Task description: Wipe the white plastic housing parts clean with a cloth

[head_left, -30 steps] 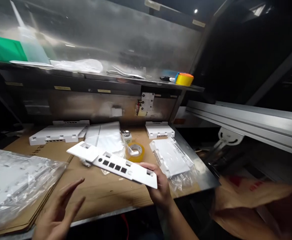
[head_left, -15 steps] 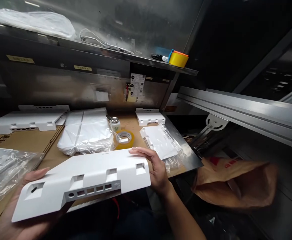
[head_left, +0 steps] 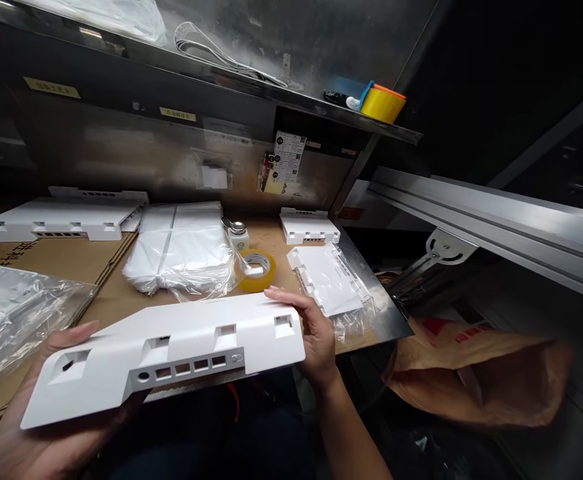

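Note:
A white plastic housing (head_left: 186, 333) with a row of port openings along its near edge is held up over the front of the bench. My left hand (head_left: 46, 413) grips its left end, thumb on top and fingers underneath. At the right end my right hand (head_left: 316, 333) holds it, fingertips on the top edge. Behind it lie a roll of clear yellow tape (head_left: 266, 277), a small bottle with a metal cap (head_left: 240, 235) and a stack of clear plastic bags (head_left: 176, 243). A bagged white housing (head_left: 326, 277) is beyond my right hand.
More white housings stand at the back left (head_left: 66, 217) and back right (head_left: 311, 227). Bagged parts (head_left: 16, 313) lie on cardboard at left. A metal shelf (head_left: 211, 80) holds a yellow tape roll (head_left: 384, 105). An aluminium rail (head_left: 496, 227) and an open brown paper bag (head_left: 481, 373) are at right.
The view has shifted, so the shelf sits higher and further right in the picture. Both hands still hold the housing, which is tilted slightly differently.

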A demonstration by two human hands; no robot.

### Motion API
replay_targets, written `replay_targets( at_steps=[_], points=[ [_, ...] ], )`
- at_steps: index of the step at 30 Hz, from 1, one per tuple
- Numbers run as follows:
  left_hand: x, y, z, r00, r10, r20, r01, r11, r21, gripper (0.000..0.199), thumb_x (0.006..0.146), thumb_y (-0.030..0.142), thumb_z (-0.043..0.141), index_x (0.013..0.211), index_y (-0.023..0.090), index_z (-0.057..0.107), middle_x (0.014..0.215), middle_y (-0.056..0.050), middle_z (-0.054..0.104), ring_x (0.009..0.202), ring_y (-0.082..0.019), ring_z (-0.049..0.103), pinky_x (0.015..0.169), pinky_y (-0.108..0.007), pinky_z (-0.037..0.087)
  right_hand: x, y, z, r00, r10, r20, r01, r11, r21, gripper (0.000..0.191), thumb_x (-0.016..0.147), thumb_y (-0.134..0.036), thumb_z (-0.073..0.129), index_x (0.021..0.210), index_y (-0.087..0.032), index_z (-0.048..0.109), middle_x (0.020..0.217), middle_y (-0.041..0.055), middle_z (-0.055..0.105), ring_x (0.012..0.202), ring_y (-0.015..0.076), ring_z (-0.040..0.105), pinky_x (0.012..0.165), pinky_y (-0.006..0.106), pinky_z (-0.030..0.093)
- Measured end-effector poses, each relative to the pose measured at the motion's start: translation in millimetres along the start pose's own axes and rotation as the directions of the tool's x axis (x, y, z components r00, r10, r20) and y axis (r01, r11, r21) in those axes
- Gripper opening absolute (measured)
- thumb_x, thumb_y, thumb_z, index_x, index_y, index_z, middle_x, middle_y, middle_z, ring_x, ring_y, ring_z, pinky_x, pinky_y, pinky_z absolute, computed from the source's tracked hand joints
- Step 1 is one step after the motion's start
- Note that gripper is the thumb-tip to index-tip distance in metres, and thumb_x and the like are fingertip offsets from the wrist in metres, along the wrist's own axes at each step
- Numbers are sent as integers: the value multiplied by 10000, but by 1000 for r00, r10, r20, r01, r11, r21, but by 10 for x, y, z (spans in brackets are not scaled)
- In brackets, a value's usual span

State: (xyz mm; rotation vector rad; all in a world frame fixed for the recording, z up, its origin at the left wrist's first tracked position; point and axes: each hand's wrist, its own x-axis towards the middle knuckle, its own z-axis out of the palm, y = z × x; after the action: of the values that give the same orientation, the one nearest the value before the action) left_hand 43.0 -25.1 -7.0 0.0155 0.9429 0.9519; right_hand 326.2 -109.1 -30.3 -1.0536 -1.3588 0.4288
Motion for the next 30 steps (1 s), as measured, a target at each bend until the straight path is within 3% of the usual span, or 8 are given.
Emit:
replay_targets(
  at_steps=[4, 9, 14, 18, 21, 25, 30],
  points=[
    [-123, -53, 153, 997, 78, 15, -79, 988, 134, 269, 980, 270, 461, 1097, 158, 676, 859, -93, 808, 546, -298, 743, 413, -465, 613, -7, 54, -3, 999, 49, -6, -49, 998, -32, 480, 886, -132, 745, 1320, -316, 653, 1340, 26, 706, 1298, 257, 636, 1153, 451, 498],
    [-243, -116, 274, 987, 35, 157, -46, 997, 65, 311, 1027, 244, 413, 1141, 102, 666, 883, -149, 796, 762, -347, 787, 624, -548, 665, -26, 146, 0, 996, 94, 2, -94, 993, -64, 393, 943, -186, 683, 1313, -309, 639, 1368, 39, 689, 1320, 256, 616, 1162, 456, 475],
    [-246, -151, 291, 992, -6, 127, 12, 999, -44, 323, 1014, 270, 453, 1221, 122, 653, 932, -149, 795, 864, -340, 788, 799, -533, 663, -48, 207, 23, 993, 120, 3, -120, 990, -68, 345, 947, -237, 679, 1285, -302, 655, 1397, 49, 672, 1335, 271, 604, 1159, 462, 464],
    [-253, -154, 287, 989, -18, 147, 28, 997, -68, 379, 1004, 283, 464, 1323, 141, 611, 986, -155, 793, 889, -333, 787, 757, -479, 677, -64, 216, 22, 990, 138, 3, -137, 987, -83, 330, 939, -265, 690, 1266, -303, 670, 1400, 46, 670, 1340, 272, 597, 1148, 447, 463],
    [-254, -158, 284, 990, -29, 140, 41, 996, -85, 323, 999, 287, 480, 1231, 152, 660, 961, -138, 796, 863, -327, 790, 707, -447, 682, -67, 241, 7, 989, 148, 24, -146, 985, -91, 324, 945, -270, 681, 1268, -298, 668, 1417, 51, 658, 1356, 275, 584, 1152, 453, 457],
    [-239, -177, 285, 976, -58, 212, 87, 988, -130, 267, 989, 280, 511, 1067, 130, 718, 839, -115, 791, 851, -312, 791, 794, -430, 669, -57, 287, 4, 987, 153, 40, -149, 984, -95, 310, 953, -292, 664, 1263, -279, 668, 1426, 76, 651, 1358, 299, 583, 1156, 495, 449],
    [-268, -190, 320, 974, -65, 218, 95, 987, -128, 360, 1000, 321, 476, 1139, 100, 723, 950, -157, 800, 868, -327, 787, 800, -465, 665, -54, 321, 23, 987, 154, 47, -148, 983, -104, 316, 953, -330, 652, 1262, -270, 673, 1425, 90, 649, 1359, 322, 578, 1160, 528, 441]
  ],
)
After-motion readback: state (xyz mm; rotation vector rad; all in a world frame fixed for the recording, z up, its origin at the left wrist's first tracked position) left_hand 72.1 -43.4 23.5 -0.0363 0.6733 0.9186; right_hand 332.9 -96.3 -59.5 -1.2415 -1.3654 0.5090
